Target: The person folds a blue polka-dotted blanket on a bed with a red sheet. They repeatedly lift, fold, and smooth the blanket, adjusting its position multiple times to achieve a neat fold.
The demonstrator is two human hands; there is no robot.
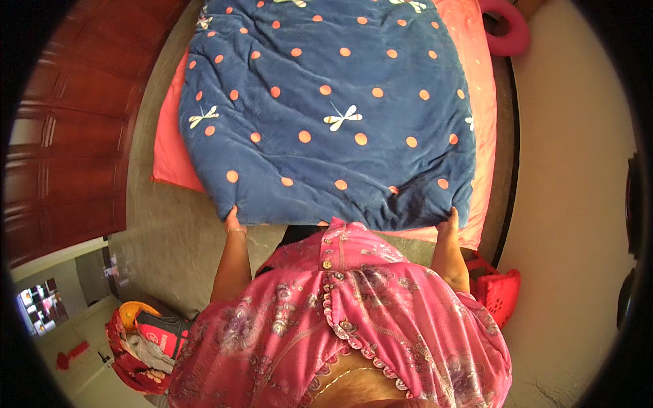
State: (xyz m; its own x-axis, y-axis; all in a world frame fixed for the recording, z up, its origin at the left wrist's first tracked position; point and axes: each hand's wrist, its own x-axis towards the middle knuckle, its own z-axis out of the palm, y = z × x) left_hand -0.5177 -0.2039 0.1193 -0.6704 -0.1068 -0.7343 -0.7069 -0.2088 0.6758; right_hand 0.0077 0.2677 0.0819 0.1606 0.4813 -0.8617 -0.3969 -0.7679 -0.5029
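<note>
A navy blue plush blanket [326,112] with orange dots and white dragonflies is spread over a bed with a pink sheet [171,148]. My left hand [233,221] grips the blanket near its near left corner, thumb on top and fingers hidden beneath. At the near right corner my right hand [450,220] holds the same edge, its fingers also under the cloth. Between the hands the near edge runs across in front of my pink floral top, with creases towards the right. The sheet shows along both sides of the blanket.
Dark red wooden cupboards [76,127] line the left side above a grey floor [163,229]. A pale wall [566,153] is at the right, with a red plastic chair [495,298] near it. A pink ring [515,30] lies at the far right; piled clothes and bags [145,341] are lower left.
</note>
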